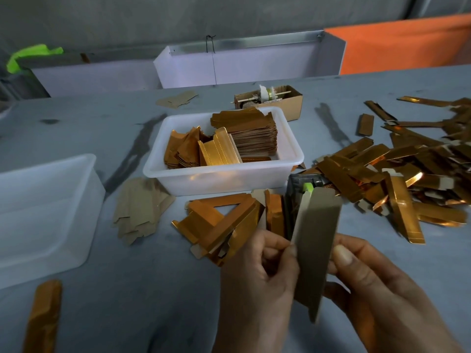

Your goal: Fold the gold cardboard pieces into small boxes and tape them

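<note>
Long flat grey-backed cardboard strip (314, 240)

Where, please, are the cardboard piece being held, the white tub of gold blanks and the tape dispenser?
cardboard piece (314, 250), head view, grey back face.
white tub (224, 178), head view, front wall.
tape dispenser (297, 186), head view, grey body.
</note>
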